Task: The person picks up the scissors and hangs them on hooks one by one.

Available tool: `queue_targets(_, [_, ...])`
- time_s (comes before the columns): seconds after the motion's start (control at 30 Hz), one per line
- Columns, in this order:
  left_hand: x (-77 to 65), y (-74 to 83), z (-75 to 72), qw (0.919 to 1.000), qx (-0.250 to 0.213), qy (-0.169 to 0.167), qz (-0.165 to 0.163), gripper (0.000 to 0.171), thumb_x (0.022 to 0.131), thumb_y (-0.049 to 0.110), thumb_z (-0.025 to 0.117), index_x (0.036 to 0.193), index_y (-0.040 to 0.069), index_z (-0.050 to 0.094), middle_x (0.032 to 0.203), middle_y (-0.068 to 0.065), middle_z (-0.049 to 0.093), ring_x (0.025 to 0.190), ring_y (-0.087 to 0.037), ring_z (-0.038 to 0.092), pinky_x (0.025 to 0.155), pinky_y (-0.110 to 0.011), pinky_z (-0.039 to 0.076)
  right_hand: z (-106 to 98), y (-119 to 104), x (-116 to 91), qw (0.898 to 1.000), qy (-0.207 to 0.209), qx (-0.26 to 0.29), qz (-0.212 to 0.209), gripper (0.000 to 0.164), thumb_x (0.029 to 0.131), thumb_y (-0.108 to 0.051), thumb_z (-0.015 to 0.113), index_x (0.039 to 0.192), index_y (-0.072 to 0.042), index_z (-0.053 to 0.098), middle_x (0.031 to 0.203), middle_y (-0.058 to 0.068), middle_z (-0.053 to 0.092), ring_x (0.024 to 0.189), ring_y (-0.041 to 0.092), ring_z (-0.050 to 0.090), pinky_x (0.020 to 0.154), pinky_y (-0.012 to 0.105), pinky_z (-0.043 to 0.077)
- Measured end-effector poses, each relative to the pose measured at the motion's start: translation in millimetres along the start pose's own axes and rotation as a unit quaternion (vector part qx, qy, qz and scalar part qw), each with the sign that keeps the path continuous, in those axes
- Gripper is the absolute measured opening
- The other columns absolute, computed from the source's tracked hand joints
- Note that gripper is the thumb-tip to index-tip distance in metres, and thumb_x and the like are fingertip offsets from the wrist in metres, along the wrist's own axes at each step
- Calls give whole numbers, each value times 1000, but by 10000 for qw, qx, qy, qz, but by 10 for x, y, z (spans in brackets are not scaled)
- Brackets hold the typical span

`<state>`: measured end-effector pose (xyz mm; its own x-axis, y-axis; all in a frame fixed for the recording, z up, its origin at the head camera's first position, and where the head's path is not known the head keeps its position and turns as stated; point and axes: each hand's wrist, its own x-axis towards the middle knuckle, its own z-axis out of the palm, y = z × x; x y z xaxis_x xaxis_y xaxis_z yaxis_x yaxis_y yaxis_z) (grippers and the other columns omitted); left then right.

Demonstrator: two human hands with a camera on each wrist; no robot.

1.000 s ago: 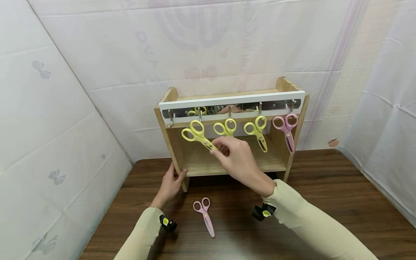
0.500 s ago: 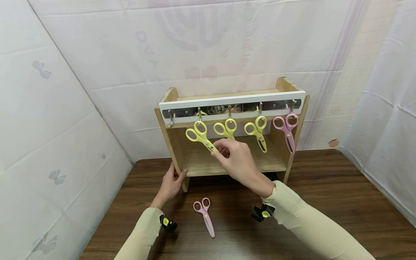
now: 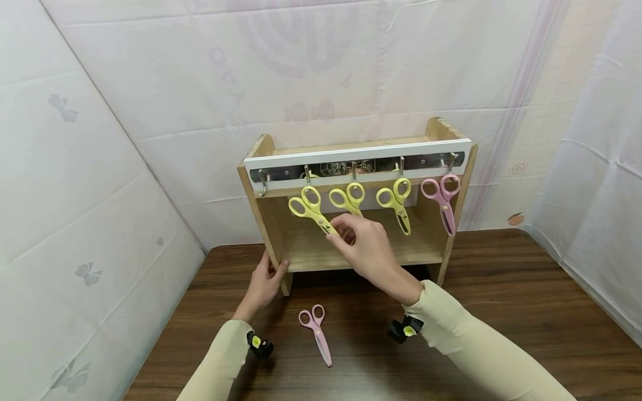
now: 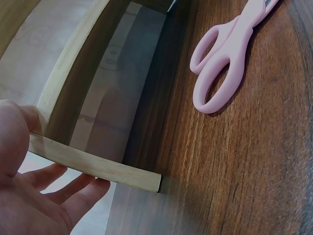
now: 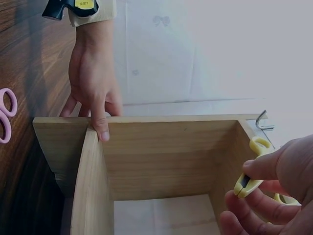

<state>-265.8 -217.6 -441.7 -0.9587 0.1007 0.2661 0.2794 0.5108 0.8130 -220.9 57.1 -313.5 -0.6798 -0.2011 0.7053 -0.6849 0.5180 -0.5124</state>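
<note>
My right hand (image 3: 368, 245) pinches the blade end of a pair of yellow scissors (image 3: 315, 214) between thumb and fingers. Its handle loops point up and left. The upper loop meets the lower end of the second hook (image 3: 307, 175) from the left; whether it hangs on that hook I cannot tell. My left hand (image 3: 263, 281) grips the lower left side panel (image 4: 93, 164) of a small wooden shelf (image 3: 363, 256), thumb at the front edge and fingers outside. Pink scissors (image 3: 317, 337) lie on the table, in front of the shelf.
Along the shelf's top front runs a white hook rail (image 3: 358, 151). Two more yellow scissors, middle (image 3: 348, 199) and right (image 3: 398, 206), and pink scissors (image 3: 443, 203) hang from hooks to the right. The leftmost hook (image 3: 263, 182) holds nothing. Patterned cloth (image 3: 326, 72) stands behind.
The yellow scissors in my right hand have shifted slightly right, bringing the upper loop under the second hook. My left hand has stayed on the side panel.
</note>
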Motion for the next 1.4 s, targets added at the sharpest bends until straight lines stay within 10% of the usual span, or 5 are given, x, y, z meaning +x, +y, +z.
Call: queue_targets(1.4, [11, -9, 3, 10000, -79, -11, 19, 64, 108, 28, 56, 161, 8, 26, 147, -31, 46, 132, -47, 52, 104, -60, 49, 340, 186, -112, 9983, -162, 33, 566, 5, 93, -15, 76, 96, -11, 76, 82, -2, 73, 64, 13, 67, 62, 34, 56])
